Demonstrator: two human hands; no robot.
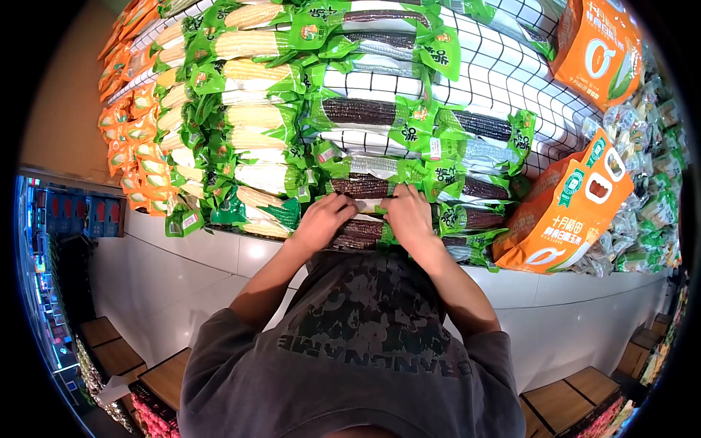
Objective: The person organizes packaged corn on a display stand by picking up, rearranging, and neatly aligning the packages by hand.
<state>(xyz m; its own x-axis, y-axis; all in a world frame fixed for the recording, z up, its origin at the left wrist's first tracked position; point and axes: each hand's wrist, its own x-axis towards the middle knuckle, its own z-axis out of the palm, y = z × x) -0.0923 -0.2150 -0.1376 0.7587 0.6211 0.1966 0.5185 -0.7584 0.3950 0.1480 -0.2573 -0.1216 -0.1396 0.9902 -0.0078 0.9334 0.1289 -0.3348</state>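
Both hands are at the front edge of a display of bagged corn. My left hand [326, 219] lies with bent fingers at the left end of a dark corn package [359, 233] in the front row. My right hand [409, 217] has its fingers curled at the right end of the same area, a short gap from the left one. Between the fingertips shows a narrow strip of packaging, too small to make out. Just beyond them lies another dark corn package [361, 185] in clear and green wrap. What the fingers grip is partly hidden.
Pale yellow corn packs [255, 182] lie in rows to the left, with orange packs [146, 175] farther left. An upright orange carton [562, 212] stands at the right, another orange carton [599, 55] behind it. Clear-wrapped packs [657, 193] fill the far right.
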